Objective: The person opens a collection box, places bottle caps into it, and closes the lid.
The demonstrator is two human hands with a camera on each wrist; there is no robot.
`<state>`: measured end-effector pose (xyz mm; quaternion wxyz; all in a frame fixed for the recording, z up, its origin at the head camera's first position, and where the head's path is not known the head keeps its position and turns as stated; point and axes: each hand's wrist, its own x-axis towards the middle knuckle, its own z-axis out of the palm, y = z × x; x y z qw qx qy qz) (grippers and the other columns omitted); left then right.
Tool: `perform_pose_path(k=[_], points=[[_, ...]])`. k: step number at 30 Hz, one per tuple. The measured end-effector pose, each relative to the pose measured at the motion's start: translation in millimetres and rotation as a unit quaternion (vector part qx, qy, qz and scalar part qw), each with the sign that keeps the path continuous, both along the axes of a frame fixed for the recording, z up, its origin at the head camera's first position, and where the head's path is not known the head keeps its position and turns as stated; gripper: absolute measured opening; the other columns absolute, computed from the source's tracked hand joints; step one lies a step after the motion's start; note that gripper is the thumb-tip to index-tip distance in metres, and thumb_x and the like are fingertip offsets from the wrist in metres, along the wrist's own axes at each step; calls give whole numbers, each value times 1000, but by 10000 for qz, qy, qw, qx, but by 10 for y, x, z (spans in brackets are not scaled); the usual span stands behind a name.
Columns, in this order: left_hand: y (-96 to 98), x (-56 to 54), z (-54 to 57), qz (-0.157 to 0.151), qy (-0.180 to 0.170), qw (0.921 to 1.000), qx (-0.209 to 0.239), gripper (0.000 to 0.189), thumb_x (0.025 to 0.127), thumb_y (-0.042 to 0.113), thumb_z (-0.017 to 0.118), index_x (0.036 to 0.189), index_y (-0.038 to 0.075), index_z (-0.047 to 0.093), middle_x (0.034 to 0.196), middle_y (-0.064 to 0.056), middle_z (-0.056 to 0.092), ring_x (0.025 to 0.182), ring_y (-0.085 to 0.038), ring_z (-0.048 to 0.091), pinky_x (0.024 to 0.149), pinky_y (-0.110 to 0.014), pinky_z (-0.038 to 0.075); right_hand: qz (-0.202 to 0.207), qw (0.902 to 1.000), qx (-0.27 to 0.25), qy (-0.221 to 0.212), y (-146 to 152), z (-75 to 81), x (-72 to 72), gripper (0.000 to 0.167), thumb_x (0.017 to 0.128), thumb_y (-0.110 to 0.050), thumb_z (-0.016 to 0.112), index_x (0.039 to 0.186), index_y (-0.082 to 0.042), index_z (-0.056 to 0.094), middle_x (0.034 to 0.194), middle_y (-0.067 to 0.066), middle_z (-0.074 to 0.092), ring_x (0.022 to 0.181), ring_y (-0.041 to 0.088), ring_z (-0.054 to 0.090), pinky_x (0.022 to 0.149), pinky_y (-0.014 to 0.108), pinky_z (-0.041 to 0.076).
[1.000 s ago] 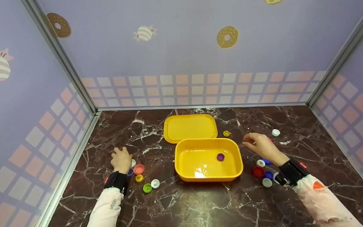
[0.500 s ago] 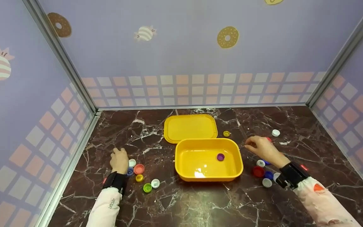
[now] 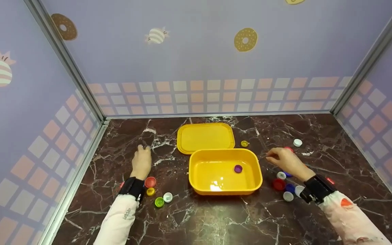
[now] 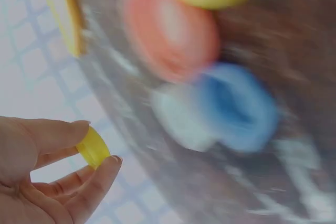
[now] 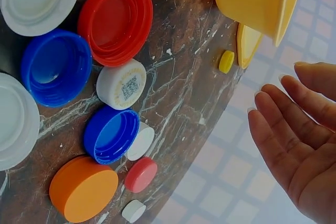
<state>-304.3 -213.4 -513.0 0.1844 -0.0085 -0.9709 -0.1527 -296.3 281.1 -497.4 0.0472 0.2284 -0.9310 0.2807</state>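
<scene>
Between thumb and fingers my left hand (image 3: 142, 162) pinches a yellow bottle cap (image 4: 94, 147), plain in the left wrist view. Below that hand lie a coral cap (image 3: 150, 182) and a small yellow cap (image 3: 150, 191); a blue cap (image 4: 239, 107) and a white cap (image 4: 181, 116) show beside them in the left wrist view. My right hand (image 3: 286, 162) hovers at the right of the yellow box (image 3: 224, 190), fingers relaxed and holding nothing. A purple cap (image 3: 238, 168) lies inside the box.
The box's yellow lid (image 3: 205, 137) lies flat behind it, a small yellow cap (image 3: 244, 143) to its right. Several caps, including a red cap (image 3: 279, 184) and an orange cap (image 5: 84, 188), lie around my right forearm. A green cap (image 3: 159, 202) is at front left.
My left hand has moved to the right and away from me, now pinching the yellow cap. The right hand has shifted slightly to the right. The box has stayed in place.
</scene>
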Motion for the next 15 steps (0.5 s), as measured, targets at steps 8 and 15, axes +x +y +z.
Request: perform_pose_path(k=[8, 15], points=[[554, -108, 285, -1037, 613, 9919, -393, 8, 78, -2, 59, 86, -4, 56, 87, -21, 48, 64, -38, 55, 50, -48, 46, 35, 9999, -18, 113, 44, -4, 31, 6, 82, -8, 65, 86, -3, 66, 76, 0, 61, 63, 11, 57, 56, 28, 48], [1129, -87, 525, -2567, -300, 9590, -1165, 9, 80, 2, 58, 89, 2, 59, 83, -12, 48, 66, -26, 54, 53, -34, 47, -17, 9998, 17, 197, 99, -40, 50, 5, 81, -7, 66, 85, -4, 66, 76, -1, 60, 65, 13, 57, 58, 29, 48]])
